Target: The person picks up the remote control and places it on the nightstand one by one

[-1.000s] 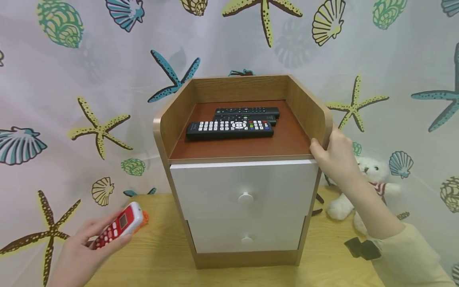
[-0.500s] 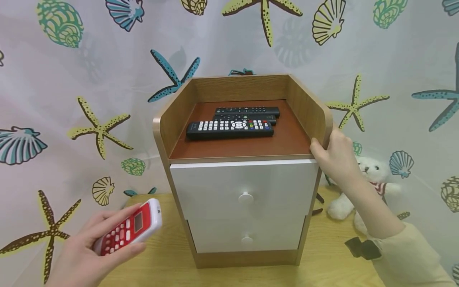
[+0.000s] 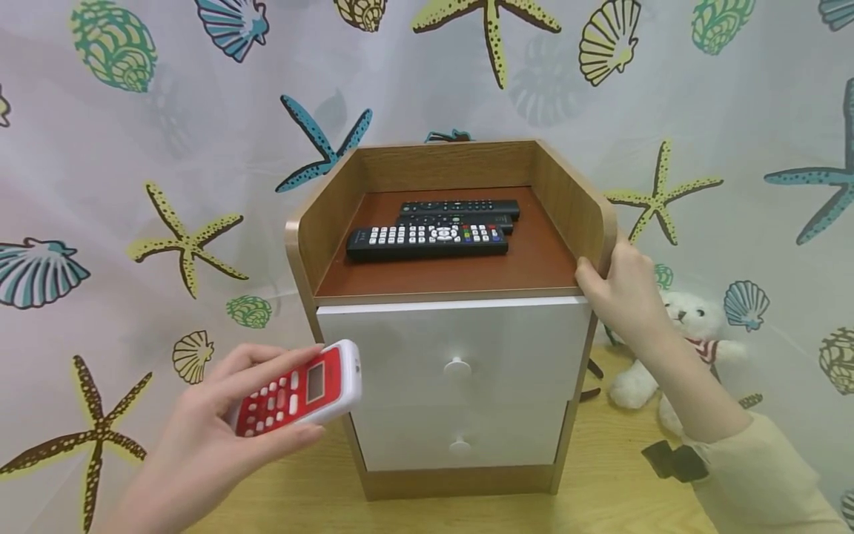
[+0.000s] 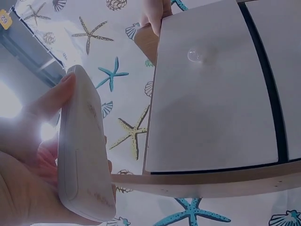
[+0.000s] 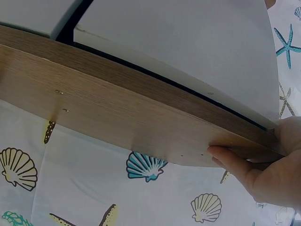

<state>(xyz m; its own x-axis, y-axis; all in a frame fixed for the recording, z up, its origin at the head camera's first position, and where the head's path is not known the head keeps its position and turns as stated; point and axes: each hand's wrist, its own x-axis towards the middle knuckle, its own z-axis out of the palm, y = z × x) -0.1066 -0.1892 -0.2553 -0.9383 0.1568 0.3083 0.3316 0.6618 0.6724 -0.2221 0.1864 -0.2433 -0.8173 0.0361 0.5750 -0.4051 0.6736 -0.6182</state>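
Note:
In the head view my left hand [image 3: 200, 430] grips a red and white remote control [image 3: 293, 393] with a small display. The remote is tilted up, in front of the nightstand's left side; its white back [image 4: 84, 146] faces the left wrist camera. My right hand [image 3: 627, 289] holds the front edge of the right side panel of the wood-and-white nightstand [image 3: 394, 371]. Seen from the right wrist, the fingers and thumb [image 5: 230, 160] clasp that panel's corner. Both drawer fronts have round white knobs; the upper one stands slightly proud.
Several black remotes, the nearest with white buttons [image 3: 427, 248], lie on the nightstand's brown top between raised sides. A white teddy bear [image 3: 694, 315] sits at the right behind my forearm. A shell-patterned curtain [image 3: 427, 74] hangs behind the wooden table [image 3: 614, 460].
My left hand has moved right and up with the red and white remote, from over the table to before the nightstand's left side. The orange item behind it is out of sight. My right hand stays put.

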